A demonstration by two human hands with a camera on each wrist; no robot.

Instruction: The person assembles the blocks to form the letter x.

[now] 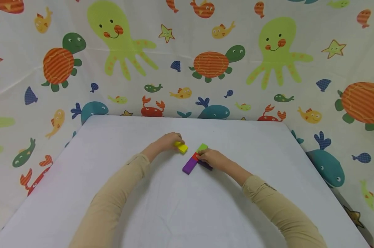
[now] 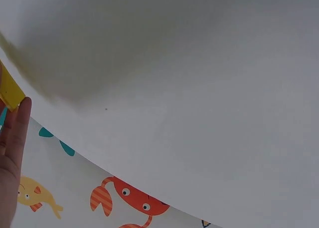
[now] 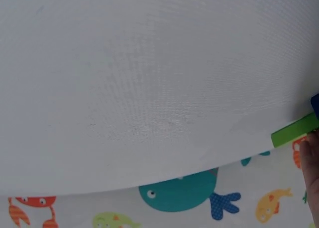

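My left hand (image 1: 169, 141) grips a yellow block (image 1: 183, 148) over the table's middle. The block's end also shows beside the fingers in the left wrist view. To the right, my right hand (image 1: 214, 159) has its fingertips on a red block (image 1: 195, 156), seeming to pinch it. That block sits in a slanting row between a green block (image 1: 202, 147) and a longer purple block (image 1: 190, 166). A dark blue block (image 1: 205, 165) lies partly hidden under the right hand. In the right wrist view the green block (image 3: 294, 131) reaches past the fingers.
The blocks are on a white-covered table (image 1: 162, 206). Behind it and at its sides hangs a cloth (image 1: 180, 31) printed with sea animals. The table's far edge runs beyond both hands.
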